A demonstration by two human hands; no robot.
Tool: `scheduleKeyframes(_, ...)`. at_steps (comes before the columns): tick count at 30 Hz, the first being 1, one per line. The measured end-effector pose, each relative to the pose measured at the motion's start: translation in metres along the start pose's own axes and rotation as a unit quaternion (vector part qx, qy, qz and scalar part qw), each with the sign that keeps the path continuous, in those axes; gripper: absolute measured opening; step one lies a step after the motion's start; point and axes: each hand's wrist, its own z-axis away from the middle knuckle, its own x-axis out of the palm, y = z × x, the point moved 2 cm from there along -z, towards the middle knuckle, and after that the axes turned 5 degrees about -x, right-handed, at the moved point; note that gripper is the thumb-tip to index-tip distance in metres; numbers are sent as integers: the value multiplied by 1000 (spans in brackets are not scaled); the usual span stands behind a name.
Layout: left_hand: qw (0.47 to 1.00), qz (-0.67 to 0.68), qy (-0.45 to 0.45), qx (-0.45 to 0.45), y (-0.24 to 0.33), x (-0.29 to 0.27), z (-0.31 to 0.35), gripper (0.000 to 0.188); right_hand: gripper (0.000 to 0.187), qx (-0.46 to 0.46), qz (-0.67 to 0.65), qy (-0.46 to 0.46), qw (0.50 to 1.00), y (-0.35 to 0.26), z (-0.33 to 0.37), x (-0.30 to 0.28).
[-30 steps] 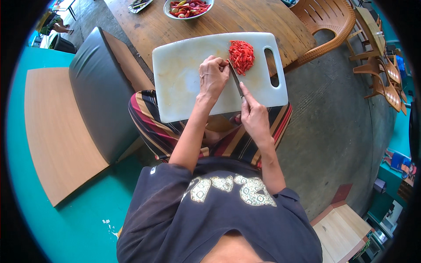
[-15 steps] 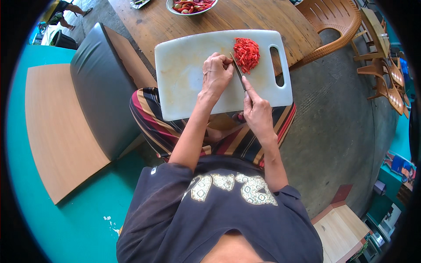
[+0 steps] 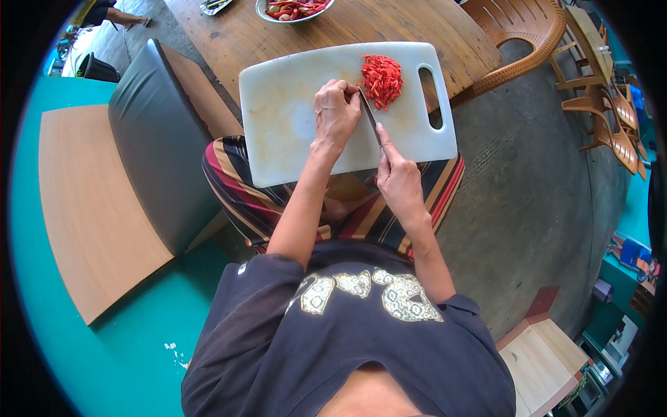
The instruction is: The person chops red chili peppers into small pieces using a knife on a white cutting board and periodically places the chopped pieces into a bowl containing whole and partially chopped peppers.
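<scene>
My right hand (image 3: 399,174) is closed around the handle of a small knife (image 3: 369,117), its index finger stretched along the back of the blade. The blade points away from me, its tip beside my left fingertips. My left hand (image 3: 335,111) is curled with its fingers pinched together over the white cutting board (image 3: 285,139); what lies in the pinch is hidden. Just right of the blade sits a heap of finely sliced red chillies (image 3: 382,80). The board rests across my lap and against the table edge, its handle slot on the right.
A bowl of red chillies (image 3: 295,10) stands on the wooden table (image 3: 389,24) beyond the board. At the far left of the tabletop lies a small foil-like packet (image 3: 215,5). An orange-brown chair (image 3: 517,28) is at the right; a dark padded seat (image 3: 160,146) is at my left.
The board, heap and both hands appear slightly further left and up in the picture, along with the whole scene. My hands keep nearly the same pose at the blade.
</scene>
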Motion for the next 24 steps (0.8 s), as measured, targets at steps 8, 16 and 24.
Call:
scheduleKeyframes(8, 998, -31, 11, 48, 2, 4, 4, 8, 48, 24, -77, -7, 997, 4, -4, -13)
scheduleKeyframes(16, 997, -51, 25, 61, 3, 2, 6, 10, 47, 20, -48, 22, 998, -1, -6, -3)
scheduleKeyframes(24, 996, -54, 24, 60, 2, 1, 8, 11, 46, 6, -59, 42, 997, 3, -8, 5)
